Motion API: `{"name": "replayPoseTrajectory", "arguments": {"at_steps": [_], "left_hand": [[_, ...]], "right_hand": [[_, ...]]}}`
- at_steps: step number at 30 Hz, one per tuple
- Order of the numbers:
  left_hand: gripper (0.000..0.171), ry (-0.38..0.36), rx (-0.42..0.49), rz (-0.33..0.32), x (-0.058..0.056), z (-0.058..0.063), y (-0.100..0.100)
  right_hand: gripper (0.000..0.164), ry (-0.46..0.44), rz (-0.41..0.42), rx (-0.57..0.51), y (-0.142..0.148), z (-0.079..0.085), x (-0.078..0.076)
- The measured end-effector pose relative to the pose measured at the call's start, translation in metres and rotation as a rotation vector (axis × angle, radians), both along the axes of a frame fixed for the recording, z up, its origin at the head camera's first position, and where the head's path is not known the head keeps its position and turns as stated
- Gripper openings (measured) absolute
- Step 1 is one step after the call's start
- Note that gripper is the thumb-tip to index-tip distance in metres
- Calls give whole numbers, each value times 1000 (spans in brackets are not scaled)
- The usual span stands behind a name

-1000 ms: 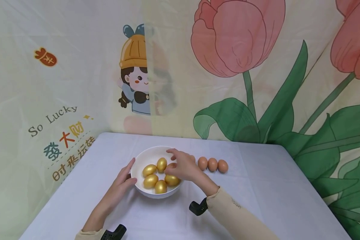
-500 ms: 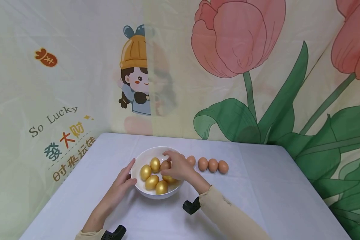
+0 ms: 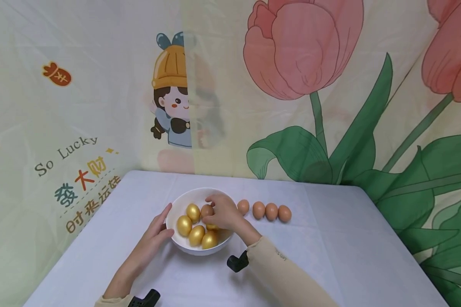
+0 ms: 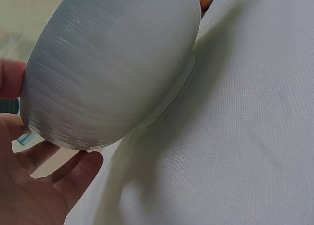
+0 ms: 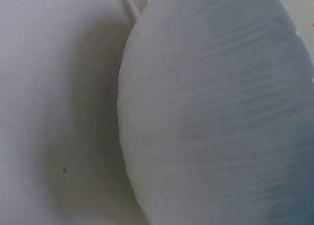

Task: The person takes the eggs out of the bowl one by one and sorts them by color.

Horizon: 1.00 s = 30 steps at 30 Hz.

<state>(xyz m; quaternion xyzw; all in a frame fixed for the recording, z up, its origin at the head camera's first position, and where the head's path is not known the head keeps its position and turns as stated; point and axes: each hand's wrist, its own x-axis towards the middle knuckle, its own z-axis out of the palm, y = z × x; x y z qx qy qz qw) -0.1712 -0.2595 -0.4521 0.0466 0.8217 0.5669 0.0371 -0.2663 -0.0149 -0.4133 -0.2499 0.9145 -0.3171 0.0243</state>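
One big printed cloth (image 3: pixel 223 85) spreads behind everything, pink tulips to the right and a cartoon figure in a yellow hat left of centre. In front of it is the counter (image 3: pixel 315 260), covered in white. The right arm (image 3: pixel 288 273), in a beige sleeve, comes in from the near right and slants forward and left. The left arm (image 3: pixel 123 277) reaches forward from the near left, bare above its cuff. Between them a white bowl (image 3: pixel 192 250) stands upright on the counter; its outer wall fills most of the right wrist view.

The left hand (image 3: pixel 156 232) holds the bowl by its left side, thumb nearer and fingers farther round the wall. The right hand (image 3: pixel 224 212) is over the bowl, covering part of its right rim, thumb and fingers pinching a brown egg (image 3: pixel 206 210). Whether that egg touches the bowl's bottom cannot be told.

Each wrist carries a small black camera (image 3: pixel 238 262).

Five gold eggs (image 3: pixel 196 235) show in the bowl, one partly hidden by the right hand. Four more brown eggs (image 3: pixel 271 211) lie in a row on the counter, right of the bowl: three close together, one slightly apart, just beside the right hand.
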Motion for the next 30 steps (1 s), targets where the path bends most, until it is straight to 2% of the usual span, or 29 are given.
{"name": "replayPoseTrajectory", "arguments": {"at_steps": [15,30], "left_hand": [[75,9,12,0,0,-1,0],[75,18,-19,-3,-1,-1,-1]], "right_hand": [[40,40,-29,60,-5,-4,-1],[38,25,-51,75,-7,-6,0]]}}
